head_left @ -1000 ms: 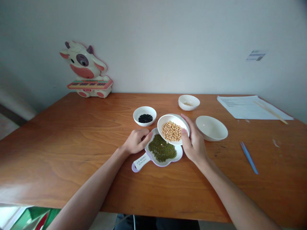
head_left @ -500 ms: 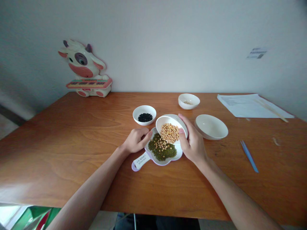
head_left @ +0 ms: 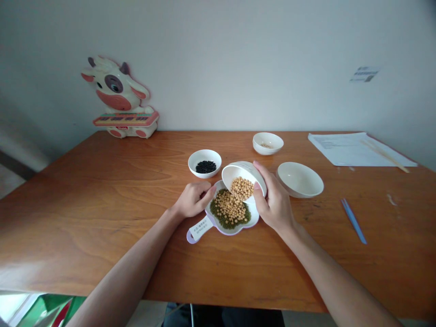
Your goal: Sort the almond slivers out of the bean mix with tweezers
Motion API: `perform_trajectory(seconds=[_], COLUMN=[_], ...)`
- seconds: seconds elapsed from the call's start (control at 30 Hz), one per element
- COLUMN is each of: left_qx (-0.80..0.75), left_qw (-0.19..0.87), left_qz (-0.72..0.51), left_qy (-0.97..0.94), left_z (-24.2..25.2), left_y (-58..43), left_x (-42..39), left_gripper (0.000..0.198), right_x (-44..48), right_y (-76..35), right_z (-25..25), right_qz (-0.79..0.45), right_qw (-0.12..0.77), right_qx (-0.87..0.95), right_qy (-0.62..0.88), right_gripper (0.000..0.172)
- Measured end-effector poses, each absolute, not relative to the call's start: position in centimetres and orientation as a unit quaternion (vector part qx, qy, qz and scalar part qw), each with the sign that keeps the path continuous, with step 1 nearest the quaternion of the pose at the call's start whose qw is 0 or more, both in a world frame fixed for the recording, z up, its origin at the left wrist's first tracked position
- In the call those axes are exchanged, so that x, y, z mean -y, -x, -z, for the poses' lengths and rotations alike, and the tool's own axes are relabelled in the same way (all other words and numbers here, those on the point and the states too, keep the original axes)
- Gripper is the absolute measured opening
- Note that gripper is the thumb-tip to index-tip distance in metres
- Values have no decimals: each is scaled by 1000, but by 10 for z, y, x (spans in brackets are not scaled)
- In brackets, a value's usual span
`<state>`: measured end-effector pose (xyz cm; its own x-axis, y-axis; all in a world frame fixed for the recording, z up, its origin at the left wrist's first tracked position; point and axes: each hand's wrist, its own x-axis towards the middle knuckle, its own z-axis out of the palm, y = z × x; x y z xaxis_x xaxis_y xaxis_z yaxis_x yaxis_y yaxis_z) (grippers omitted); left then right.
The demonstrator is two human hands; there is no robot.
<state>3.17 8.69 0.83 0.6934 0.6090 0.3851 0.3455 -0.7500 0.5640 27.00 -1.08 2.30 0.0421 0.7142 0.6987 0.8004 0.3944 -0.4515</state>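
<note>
My right hand (head_left: 274, 200) grips a white bowl (head_left: 245, 166), tilted low to the left. Soybeans (head_left: 241, 188) in it slide over its lip into a white dish with a purple edge and a handle (head_left: 200, 229). Inside that dish, soybeans (head_left: 229, 206) lie heaped over mung beans (head_left: 229, 222). My left hand (head_left: 195, 200) is closed at the dish's left rim, its thumb along the edge; the curled fingers are partly hidden. Just behind stands a small white bowl (head_left: 191, 164) of black beans (head_left: 205, 166).
Right of the tilted bowl sits a larger white bowl (head_left: 301, 181). Farther back is a white bowl (head_left: 268, 138) with a few pale bits. Blue tweezers (head_left: 354, 221), papers (head_left: 350, 150) with chopsticks (head_left: 384, 155), and a cow toy keyboard (head_left: 126, 119) are also on the table.
More soybeans have fallen from the tilted bowl into the dish, covering much of the mung beans. Fewer remain in the bowl. Both hands have stayed nearly in place.
</note>
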Motion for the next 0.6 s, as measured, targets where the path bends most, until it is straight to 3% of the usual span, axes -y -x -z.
perform_trajectory(seconds=[0.6], left_qx=[-268], left_qw=[233], left_qz=[-288], left_qy=[-889], left_z=[-8], left_y=[-31], left_x=[-86], left_gripper=[45], right_x=[15], right_y=[-280], right_z=[-24], right_qz=[94], right_qw=[470], right_qx=[733], right_qy=[483], right_gripper=[71])
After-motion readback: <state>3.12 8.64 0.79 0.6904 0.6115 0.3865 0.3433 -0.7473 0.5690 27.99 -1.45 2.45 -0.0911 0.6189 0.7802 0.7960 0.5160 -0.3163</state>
